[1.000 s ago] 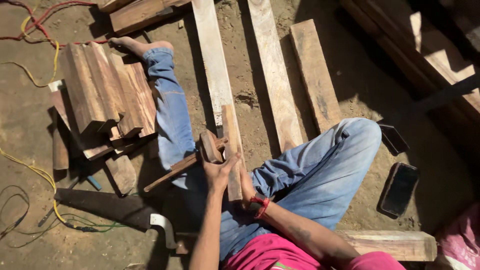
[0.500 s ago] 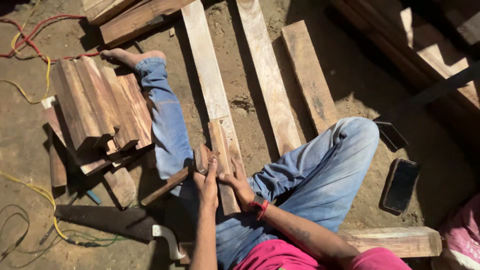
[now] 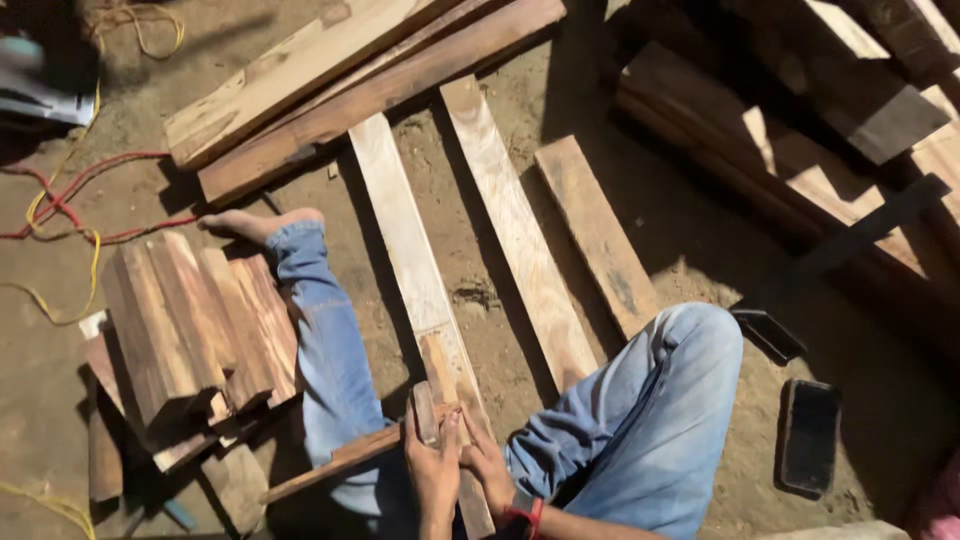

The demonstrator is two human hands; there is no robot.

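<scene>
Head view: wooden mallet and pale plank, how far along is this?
Done: nothing finished shows; dark short wooden blocks lie stacked beside the outstretched leg. In hand: the left hand grips a wooden mallet, its head at the near end of the long pale wooden plank, where the right hand rests. What sits under the hands is hidden. Left: two more pale planks lie untouched alongside.

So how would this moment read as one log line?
left hand: grips mallet | right hand: on small wood piece | plank: on ground
</scene>
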